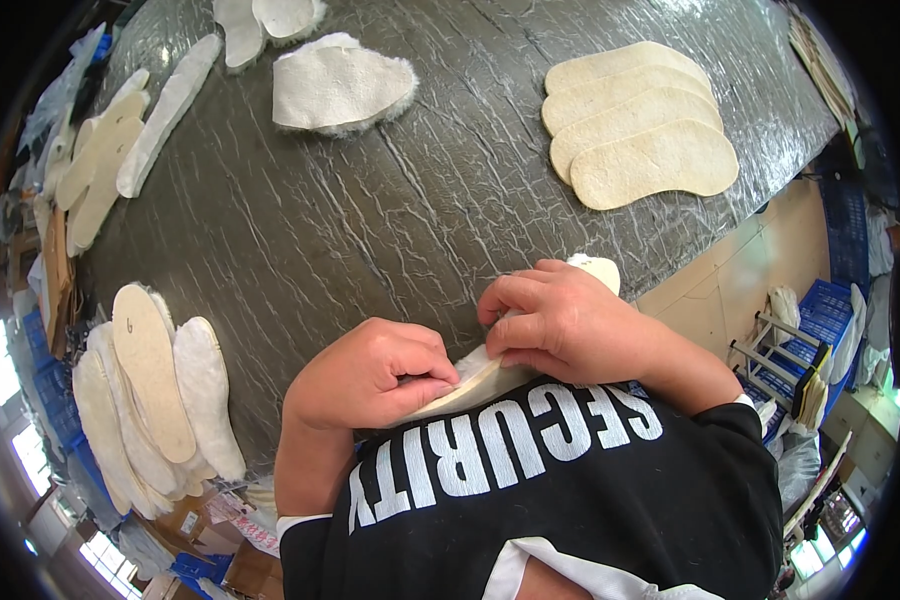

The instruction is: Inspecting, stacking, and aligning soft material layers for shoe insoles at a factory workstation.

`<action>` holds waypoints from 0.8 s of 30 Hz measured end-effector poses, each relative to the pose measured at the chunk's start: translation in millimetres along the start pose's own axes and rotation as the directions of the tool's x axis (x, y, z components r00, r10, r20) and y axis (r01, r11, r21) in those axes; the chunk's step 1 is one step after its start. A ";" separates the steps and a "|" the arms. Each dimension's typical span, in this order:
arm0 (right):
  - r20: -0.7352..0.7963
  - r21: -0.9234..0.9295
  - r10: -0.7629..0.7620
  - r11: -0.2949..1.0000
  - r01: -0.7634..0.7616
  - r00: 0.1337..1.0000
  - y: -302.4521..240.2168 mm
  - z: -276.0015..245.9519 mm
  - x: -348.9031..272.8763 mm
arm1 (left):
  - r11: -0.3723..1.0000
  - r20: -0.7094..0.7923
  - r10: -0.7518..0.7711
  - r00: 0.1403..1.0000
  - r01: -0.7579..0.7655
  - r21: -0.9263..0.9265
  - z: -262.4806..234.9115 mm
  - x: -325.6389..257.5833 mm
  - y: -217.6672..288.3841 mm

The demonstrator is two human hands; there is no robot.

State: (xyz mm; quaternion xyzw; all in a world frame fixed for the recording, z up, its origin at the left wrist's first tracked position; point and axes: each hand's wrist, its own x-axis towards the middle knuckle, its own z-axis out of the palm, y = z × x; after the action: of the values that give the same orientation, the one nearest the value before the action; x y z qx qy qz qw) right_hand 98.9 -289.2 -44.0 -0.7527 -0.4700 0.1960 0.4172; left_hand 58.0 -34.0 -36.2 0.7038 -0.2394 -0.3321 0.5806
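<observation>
Close against my body at the table's near edge, a white fleecy insole (478,374) is held between both hands. My left hand (375,372) pinches one end, its thumb and fingers pressed together on the edge. Further along, my right hand (568,325) grips the same insole with its fingers curled over it. Beyond the right hand, a pale tip (598,268) with white fleece shows; whether it belongs to the held insole I cannot tell. Both palms and much of the insole are hidden by the fingers.
Overlapping cream insoles (655,160) lie at the far right of the dark, wrinkled table cover (370,220). Another pile of insoles (150,375) sits at the left edge. Fleecy white pieces (340,85) lie at the back. Right of the table are blue crates (820,310) and a folding ladder (785,360).
</observation>
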 end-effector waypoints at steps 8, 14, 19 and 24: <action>-0.001 0.020 0.053 0.998 -0.053 0.999 -4.0 2.6 -5.3 | 0.985 -0.151 -0.088 0.985 0.063 -0.160 -2.0 -24.8 -2.0; 0.035 -0.016 0.088 0.996 -0.087 0.996 -6.5 0.4 -5.1 | 0.992 -0.169 -0.066 0.983 0.046 -0.121 2.9 -37.2 5.7; -0.010 -0.031 0.059 0.998 -0.060 0.998 -6.4 1.9 -2.7 | 0.993 -0.315 -0.111 0.943 0.092 -0.074 11.0 -35.6 15.3; -0.004 -0.042 0.053 0.998 -0.053 0.999 -6.9 2.3 -2.6 | 0.996 -0.261 -0.086 0.962 0.080 -0.033 5.3 -35.5 13.9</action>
State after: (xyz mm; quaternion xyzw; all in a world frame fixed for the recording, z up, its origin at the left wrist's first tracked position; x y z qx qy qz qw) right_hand 92.2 -289.0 -40.0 -0.7738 -0.4532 0.1959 0.3967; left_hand 31.2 -14.8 -16.5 0.7443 -0.1272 -0.2630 0.6006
